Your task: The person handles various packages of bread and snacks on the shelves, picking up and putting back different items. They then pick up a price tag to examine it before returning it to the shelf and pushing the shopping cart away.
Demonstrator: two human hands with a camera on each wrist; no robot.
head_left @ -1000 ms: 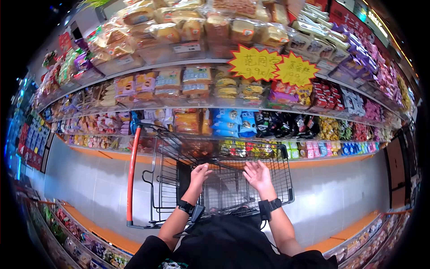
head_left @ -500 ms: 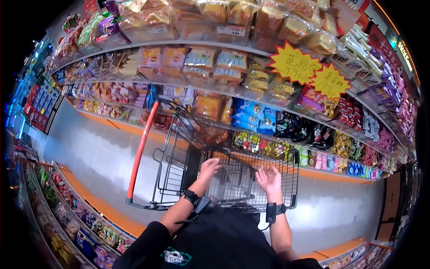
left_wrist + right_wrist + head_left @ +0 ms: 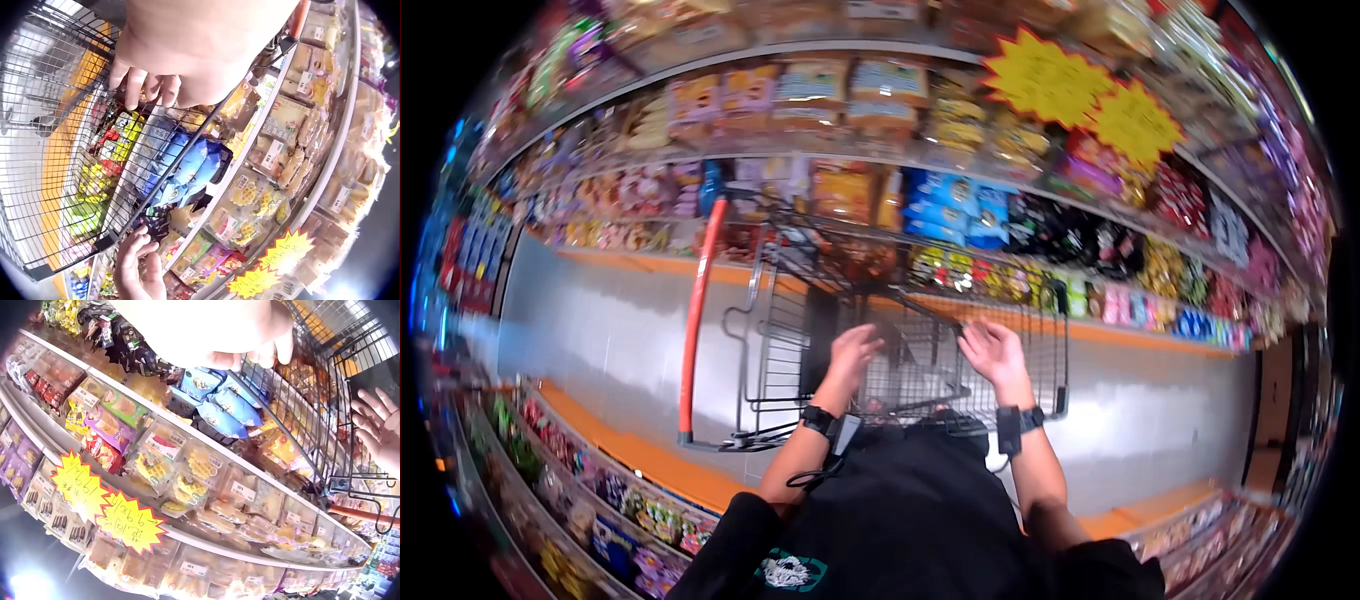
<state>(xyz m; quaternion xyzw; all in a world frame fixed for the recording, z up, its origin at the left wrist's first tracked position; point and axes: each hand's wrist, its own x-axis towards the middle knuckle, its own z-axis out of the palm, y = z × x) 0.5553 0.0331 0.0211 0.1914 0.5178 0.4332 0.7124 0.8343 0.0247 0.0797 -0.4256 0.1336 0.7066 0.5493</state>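
Observation:
Over a black wire shopping cart [image 3: 920, 350], both hands hang in the air, holding nothing. The left hand [image 3: 852, 358] has its fingers loosely bent; the right hand [image 3: 994, 352] is spread with relaxed fingers, palm partly up. Seen from the left wrist, the left hand [image 3: 181, 56] fills the top, fingers drooping, and the right hand [image 3: 139, 265] is below. From the right wrist, the right hand [image 3: 219, 331] is at the top and the left hand [image 3: 378, 425] at the right edge, palm showing. The cart's red handle [image 3: 700, 320] stands left of both hands, untouched.
Behind the cart rise long shelves [image 3: 830, 160] of packaged bread and snacks, including blue bags [image 3: 955, 210]. Two yellow star-shaped signs [image 3: 1048, 78] hang at the upper right. More stocked shelves [image 3: 590, 490] are at lower left, with grey tiled floor [image 3: 615, 340] between.
The head view first swung so the shelves tilted, then the shelves and cart moved up in the picture. Both hands stay empty above the cart, with small shifts in position.

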